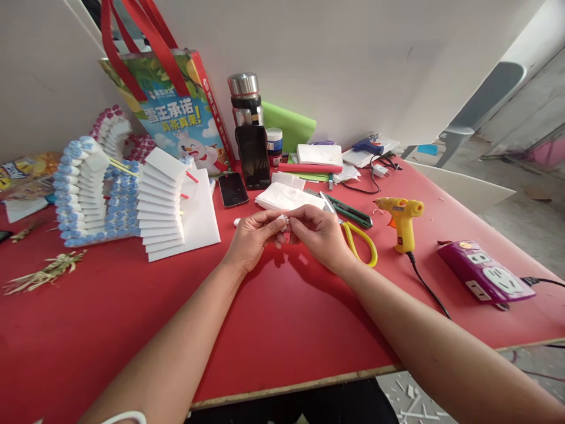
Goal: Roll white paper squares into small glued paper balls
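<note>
My left hand point(260, 232) and my right hand point(313, 229) meet above the middle of the red table point(273, 330). Between their pinched fingertips is a small crumpled piece of white tissue paper point(283, 219); both hands grip it. Just behind them lies a stack of white tissues point(289, 196). Scissors with yellow handles point(368, 244) rest to the right of my right hand, partly hidden by it. A small white wad point(237, 222) sits beside my left hand. To the left stands a fan-shaped stair of white foam boards point(161, 206) on a white base.
A yellow glue gun point(402, 221) and a purple power strip point(485, 274) stand on the right. A green utility knife point(351, 211) lies behind the scissors. At the back are two phones point(252, 156), a steel thermos point(243, 88) and a shopping bag point(176, 112). A blue-and-white craft model point(83, 194) is far left.
</note>
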The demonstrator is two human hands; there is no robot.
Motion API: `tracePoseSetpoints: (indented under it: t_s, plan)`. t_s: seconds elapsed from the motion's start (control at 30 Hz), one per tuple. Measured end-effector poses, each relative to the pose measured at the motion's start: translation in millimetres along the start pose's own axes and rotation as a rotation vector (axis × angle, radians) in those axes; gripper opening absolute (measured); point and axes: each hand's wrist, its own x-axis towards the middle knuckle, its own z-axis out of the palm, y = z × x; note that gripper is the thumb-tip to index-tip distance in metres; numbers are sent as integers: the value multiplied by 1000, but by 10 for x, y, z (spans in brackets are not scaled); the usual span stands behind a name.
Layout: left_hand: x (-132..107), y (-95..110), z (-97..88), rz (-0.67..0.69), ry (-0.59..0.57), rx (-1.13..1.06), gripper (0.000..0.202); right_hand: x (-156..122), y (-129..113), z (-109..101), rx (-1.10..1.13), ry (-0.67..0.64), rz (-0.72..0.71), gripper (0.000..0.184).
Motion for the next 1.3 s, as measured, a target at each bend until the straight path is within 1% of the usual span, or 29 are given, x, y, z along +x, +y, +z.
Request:
tracePoseSetpoints:
  t_s: [0.1,0.2,0.33,0.67,0.9,1.17,1.3]
  plan:
    - [-2,12,10,10,-1,-14,28,16,-24,-24,2,22,49,12]
    - [9,8,4,3,23,-43,26,18,-32,-46,-15,38,80,12]
    - [21,-7,-17,-3,35,-46,27,2,-8,-43,-33,20,73,13]
    - [11,6,-9,-14,31,-65,24,-10,35,-5,-158,54,100,17]
    - [15,0,-4,-23,42,-61,27,-13,22,11,-198,73,99,11]
    - [13,9,10,-25,32,-91,23,-31,46,35,-228,105,64,13]
    - [15,7,10,-19,25,-102,22,-35,59,28,-249,92,33,12]
